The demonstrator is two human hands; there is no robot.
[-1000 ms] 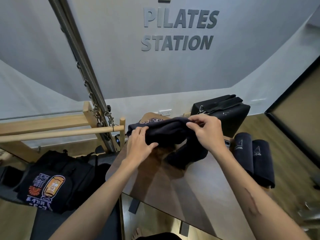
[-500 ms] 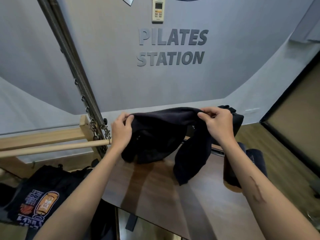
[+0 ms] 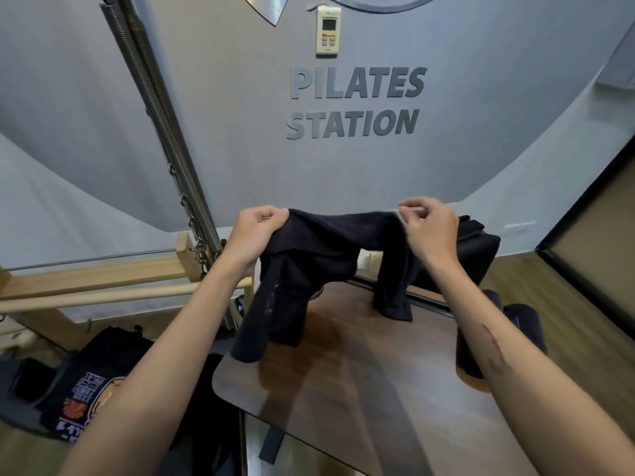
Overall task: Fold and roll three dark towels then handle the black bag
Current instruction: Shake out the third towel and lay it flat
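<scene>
One dark towel (image 3: pixel 330 255) hangs in the air above the brown wooden surface (image 3: pixel 360 379), stretched between two hands. It is near-black and soft-looking, crumpled rather than flat: its top edge runs fairly straight from hand to hand, and below that it droops in two uneven flaps, the longer one falling off the surface's left edge, the shorter one touching or nearly touching the surface towards the back.

The left hand (image 3: pixel 252 235) has its grip clenched on the towel's upper left corner, cloth bunched in the curled fingers. The right hand (image 3: pixel 427 228) pinches the upper right corner between thumb and fingertips, the other fingers curled.

To the right of the towel, partly hidden by the right forearm, two rolled dark towels (image 3: pixel 515 324) lie side by side at the surface's right edge. That makes three towels in all, one open and two rolled.

Behind the held towel, at the far right corner of the surface, sits one black bag (image 3: pixel 481 255), boxy, with a strap on top.

Left of the towel stands a wooden frame with metal springs (image 3: pixel 165 132), and below it a dark printed garment (image 3: pixel 86 400) lies in a heap. On the grey wall behind are the words PILATES STATION and one white remote control (image 3: pixel 329 30).
</scene>
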